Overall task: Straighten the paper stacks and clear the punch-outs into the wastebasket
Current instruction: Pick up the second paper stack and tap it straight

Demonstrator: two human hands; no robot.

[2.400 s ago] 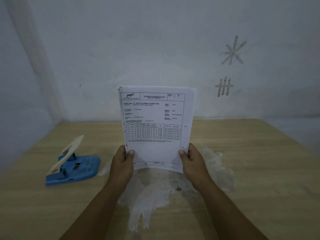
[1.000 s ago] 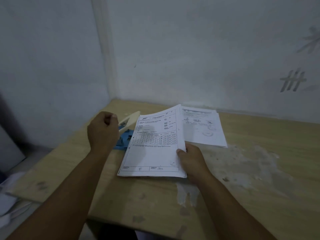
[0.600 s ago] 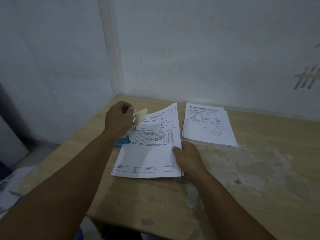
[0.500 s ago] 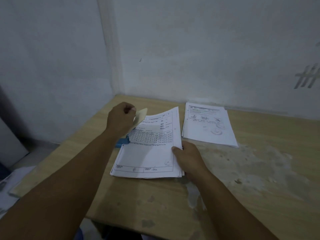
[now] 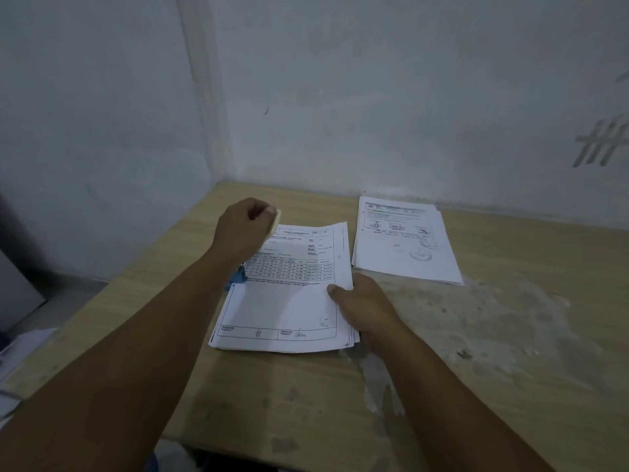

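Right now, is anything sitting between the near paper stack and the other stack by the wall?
Nothing visible does. Only bare table separates the near stack, pinched by the right hand, from the far stack. The left hand grips the hole punch lever on the opposite side.

White printed paper stacks (image 5: 289, 301); blue hole punch (image 5: 238, 276); tan woodgrain table (image 5: 510, 386).

left hand (image 5: 243, 229) | right hand (image 5: 366, 301) | bare forearms | no sleeves, rings, watch
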